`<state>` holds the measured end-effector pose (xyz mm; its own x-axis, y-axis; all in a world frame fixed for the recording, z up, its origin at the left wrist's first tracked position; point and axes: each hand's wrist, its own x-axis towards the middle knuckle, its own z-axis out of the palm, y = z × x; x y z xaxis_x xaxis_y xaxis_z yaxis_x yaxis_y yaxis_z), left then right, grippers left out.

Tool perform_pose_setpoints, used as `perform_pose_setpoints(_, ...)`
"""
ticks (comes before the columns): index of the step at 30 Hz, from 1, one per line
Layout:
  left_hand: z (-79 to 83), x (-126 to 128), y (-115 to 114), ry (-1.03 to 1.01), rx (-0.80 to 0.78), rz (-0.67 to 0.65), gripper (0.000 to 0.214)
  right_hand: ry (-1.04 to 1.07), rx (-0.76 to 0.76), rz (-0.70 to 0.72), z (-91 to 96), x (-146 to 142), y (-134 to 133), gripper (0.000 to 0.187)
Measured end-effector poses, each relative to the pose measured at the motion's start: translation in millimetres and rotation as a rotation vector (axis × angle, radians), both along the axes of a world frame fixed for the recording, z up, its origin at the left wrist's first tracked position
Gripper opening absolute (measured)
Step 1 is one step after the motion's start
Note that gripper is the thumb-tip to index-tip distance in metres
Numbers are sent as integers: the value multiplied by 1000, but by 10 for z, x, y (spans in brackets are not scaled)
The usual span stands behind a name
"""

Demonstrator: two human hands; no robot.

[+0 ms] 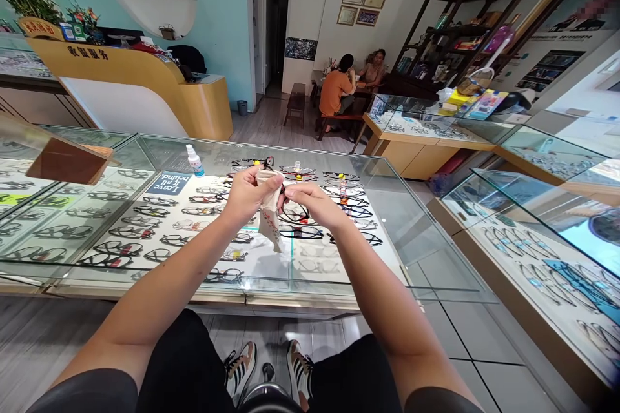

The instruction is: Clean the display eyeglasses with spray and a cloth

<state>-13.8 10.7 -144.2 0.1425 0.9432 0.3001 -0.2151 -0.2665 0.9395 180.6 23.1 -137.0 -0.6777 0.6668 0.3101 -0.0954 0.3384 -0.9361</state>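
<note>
Both my hands are raised over a glass display counter point(416, 258). My left hand point(248, 191) is closed on a beige cleaning cloth point(269, 219) that hangs down from it and wraps part of a pair of dark-framed glasses point(290, 210). My right hand point(310, 200) is closed, pinching the glasses at the frame. The two hands nearly touch. A small white spray bottle point(194, 161) stands on the glass to the left of my left hand.
Rows of glasses lie under the counter glass. A wooden block point(65, 161) sits at the left. More glass cases run along the right point(547, 232). Two people sit at a table point(351, 87) at the back. A yellow reception desk point(145, 84) stands far left.
</note>
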Motion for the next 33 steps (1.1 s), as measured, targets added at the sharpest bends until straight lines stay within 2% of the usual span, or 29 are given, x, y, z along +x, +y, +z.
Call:
perform_pose_setpoints(3,-4,-2,0,-13,37,123,60,-6,-11,-14,7,-10,-18,55)
perform_pose_setpoints(5,15,-27,10,-4,35,126,63,0,-14,-30,-1,-14,-16,54)
perform_pose_setpoints(10,96,-151,68,35,-52,-136,67,39,13,-126,-33,9,23,50)
perform_pose_setpoints(12,122,-181,86,35,-57,-189,65,46,19,-168,-38,19,33,49)
perform_pose_setpoints(14,135,-172,86,19,-49,-190,63,56,11,-181,-36,18,32,50)
perform_pose_setpoints(20,98,-36,-8,4,-7,-117,61,53,-14,-71,-11,-41,-19,55)
perform_pose_setpoints(23,72,-30,-44,22,21,-23,62,36,-17,-30,-7,-58,-44,56)
perform_pose_setpoints(26,84,-64,-54,42,62,83,63,34,-5,-49,-11,-61,-58,57)
perform_pose_setpoints(30,159,-94,-60,87,96,80,68,52,34,-132,-10,-52,-62,59)
perform_pose_setpoints(33,238,-104,-94,116,179,188,67,77,45,-156,4,-36,-61,59)
